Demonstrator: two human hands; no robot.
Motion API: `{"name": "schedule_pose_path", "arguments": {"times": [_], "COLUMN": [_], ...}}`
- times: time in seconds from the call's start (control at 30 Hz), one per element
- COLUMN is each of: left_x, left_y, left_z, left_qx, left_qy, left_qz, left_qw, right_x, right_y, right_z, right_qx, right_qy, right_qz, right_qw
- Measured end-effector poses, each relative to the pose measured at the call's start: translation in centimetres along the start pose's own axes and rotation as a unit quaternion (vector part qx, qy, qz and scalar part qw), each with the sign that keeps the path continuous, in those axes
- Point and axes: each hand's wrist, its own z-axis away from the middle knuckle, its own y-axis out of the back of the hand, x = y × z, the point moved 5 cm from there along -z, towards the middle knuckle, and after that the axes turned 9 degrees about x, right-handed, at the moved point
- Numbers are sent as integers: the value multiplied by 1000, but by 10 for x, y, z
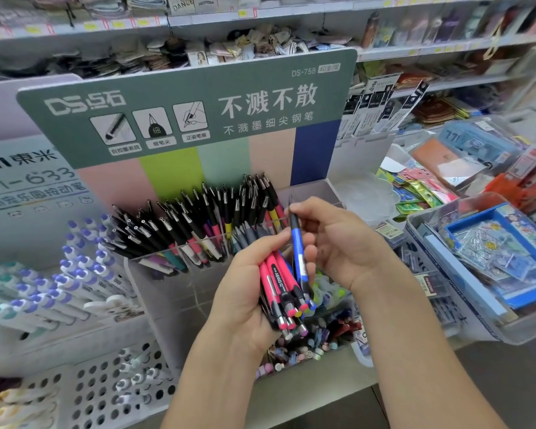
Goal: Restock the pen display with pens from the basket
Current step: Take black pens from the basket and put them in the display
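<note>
Brightly and evenly lit from overhead, with only soft shadows; faint glare on the clear pen display (pixel 180 274); strong wide-angle bending toward 12, 3 and 9 o'clock; shelves (pixel 260 13) at 12 o'clock blurred, centre sharp

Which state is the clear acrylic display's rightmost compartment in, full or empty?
Empty, as far as visible: the rightmost compartment of the clear acrylic display shows bare walls, while the black-tipped pens crowd the compartments left of it.

Single head cam, wide-angle, looking forward and down, close on pen display (pixel 180 230) at shelf front.
</note>
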Motion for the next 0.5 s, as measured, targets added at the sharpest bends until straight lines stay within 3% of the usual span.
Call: {"name": "schedule_pose_path", "arguments": {"times": [0.17, 0.3, 0.4, 0.5], "left_x": [4, 4, 4, 3], "left_y": [8, 17, 20, 21], "left_z": [-1, -3, -4, -4], "left_qx": [57, 63, 57, 58], "left_qy": [-22, -22, -28, -30], "left_qz": [38, 61, 65, 58], "left_qw": [997, 996, 996, 996], "right_x": [-16, -53, -78, -74], "right_y": [-1, 13, 19, 5], "right_z": [-2, 0, -3, -21], "right_qx": [44, 69, 148, 162], "right_qy": [124, 273, 455, 520], "right_qz": [-67, -121, 66, 261], "right_qw": [989, 952, 876, 797]}}
